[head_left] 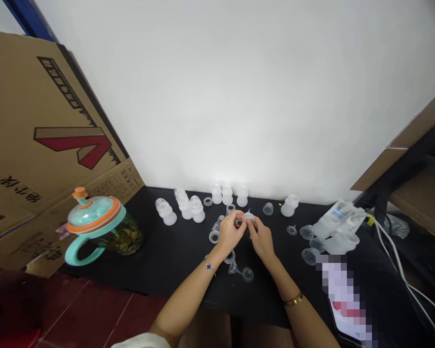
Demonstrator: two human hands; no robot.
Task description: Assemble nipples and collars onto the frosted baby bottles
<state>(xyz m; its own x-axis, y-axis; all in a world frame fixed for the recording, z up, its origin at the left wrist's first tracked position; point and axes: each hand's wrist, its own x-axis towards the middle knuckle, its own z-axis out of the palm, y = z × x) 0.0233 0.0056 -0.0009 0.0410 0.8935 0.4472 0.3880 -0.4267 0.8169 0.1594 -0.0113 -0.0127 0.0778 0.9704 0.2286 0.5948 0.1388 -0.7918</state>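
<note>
Above the middle of the black table, my left hand (231,232) and my right hand (261,238) meet, both with fingers closed on one small whitish ring with a clear nipple (249,216) pointing up. Below the hands lie a loose clear nipple (233,268) and a clear cap (247,274). Several rings, one of them a white ring (214,236), lie left of my left hand and partly under it. Behind the hands stand three open white bottles, one a small bottle (242,196). Capped bottles (197,210) stand to the left.
A large teal-lidded jug (125,237) with dark leaves stands left, beside a cardboard box (50,145). At right are an open bottle (290,205), clear domes (309,256), a white power strip (342,217) with cables, and a phone (348,309). The white wall (246,96) rises behind the table (174,266).
</note>
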